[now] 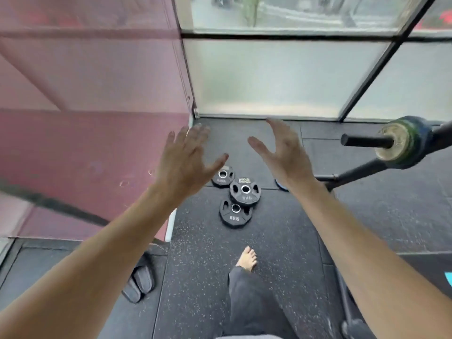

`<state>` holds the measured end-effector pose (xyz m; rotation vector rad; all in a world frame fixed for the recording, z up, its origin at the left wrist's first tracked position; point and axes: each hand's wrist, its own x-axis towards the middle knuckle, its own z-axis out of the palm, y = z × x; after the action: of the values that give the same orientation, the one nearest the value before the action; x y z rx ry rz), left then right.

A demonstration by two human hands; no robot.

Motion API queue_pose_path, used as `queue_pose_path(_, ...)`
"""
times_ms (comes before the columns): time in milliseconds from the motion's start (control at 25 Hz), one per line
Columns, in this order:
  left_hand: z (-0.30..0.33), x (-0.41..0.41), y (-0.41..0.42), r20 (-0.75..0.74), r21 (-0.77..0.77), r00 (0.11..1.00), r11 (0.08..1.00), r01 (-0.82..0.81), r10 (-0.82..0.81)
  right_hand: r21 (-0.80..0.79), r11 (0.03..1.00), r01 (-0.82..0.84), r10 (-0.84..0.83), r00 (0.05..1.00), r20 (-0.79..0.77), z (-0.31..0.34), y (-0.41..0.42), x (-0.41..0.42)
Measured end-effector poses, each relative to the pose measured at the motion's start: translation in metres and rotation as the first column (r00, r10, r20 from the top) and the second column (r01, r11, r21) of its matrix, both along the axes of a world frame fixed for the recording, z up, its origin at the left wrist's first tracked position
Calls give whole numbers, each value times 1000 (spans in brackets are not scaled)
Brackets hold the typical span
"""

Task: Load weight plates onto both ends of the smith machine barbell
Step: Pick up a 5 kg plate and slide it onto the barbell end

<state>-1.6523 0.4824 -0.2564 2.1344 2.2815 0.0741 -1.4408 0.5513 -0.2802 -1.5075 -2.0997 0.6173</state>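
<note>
Speckled black rubber flooring [281, 241], tiled in seams, running up to frosted glass panes [269, 77] in dark frames; matte pink padded wall [85, 94] at left. Three black, many-sided weight plates [236, 199] with grip cutouts and bright metal-ringed holes, lying flat and overlapping on the floor. Smooth dark barbell sleeve [364, 140] jutting in from the right, bare at its tip, with a worn round blue-green collar [403, 141] behind it. Left hand [186, 157] and right hand [286, 152] raised above the plates, fingers spread, palms facing inward, holding nothing. Bare foot [248, 258] below; dark slippers [140, 282] at lower left.
</note>
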Motion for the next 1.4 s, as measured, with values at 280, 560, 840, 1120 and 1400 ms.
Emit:
queue_pose_path(280, -141, 16, 157, 193, -179, 978, 983, -39, 74, -217, 973, 82, -56, 991, 122, -130, 151, 2)
queue_pose_path(560, -259, 5, 221, 272, -343, 944, 936, -83, 184, -385, 904, 188, -111, 971, 214, -240, 215, 14)
queue_pose_path(840, -436, -2, 298, 233, -469, 931, 871, -145, 280, -467, 844, 266, -143, 949, 281, -409, 290, 1)
queue_pose_path(1120, -713, 32, 334, 197, -618, 804, 708, -342, 560, -598, 745, 298, -91, 932, 350, -703, 333, -18)
queue_pose_path(1400, -857, 56, 360, 187, -669, 642, 575, -471, 743, -664, 661, 350, 3, 884, 468, -861, 345, -5)
